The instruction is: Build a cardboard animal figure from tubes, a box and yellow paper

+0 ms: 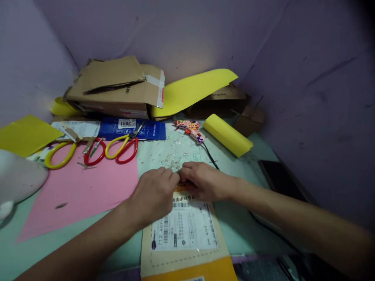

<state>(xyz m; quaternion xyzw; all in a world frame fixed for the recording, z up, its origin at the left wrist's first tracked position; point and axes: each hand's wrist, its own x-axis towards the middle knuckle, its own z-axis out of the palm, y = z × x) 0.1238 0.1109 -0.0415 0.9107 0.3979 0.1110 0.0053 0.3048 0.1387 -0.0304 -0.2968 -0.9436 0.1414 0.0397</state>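
Note:
A tan and orange cardboard piece (164, 255) with a white printed shipping label (190, 230) extends past the table's front edge toward me. At its far end, my left hand (159, 191) is closed with fingers curled in on the left side. Across from it, my right hand (202, 180) pinches the same end, and the two hands nearly touch. Their fingertips and the exact grip are partly hidden. Small scraps lie on the table just beyond my fingers. A patterned glue gun (190, 129) with a black cord rests farther back.
Two pairs of scissors, one (125, 146) at the pink sheet's (96, 187) far edge and another (60, 156) farther left, have red and yellow handles. Cardboard boxes (111, 91) and yellow sheets (228, 134) line the purple wall. A white object (20, 181) stands left; a dark phone-like slab (279, 181) lies right.

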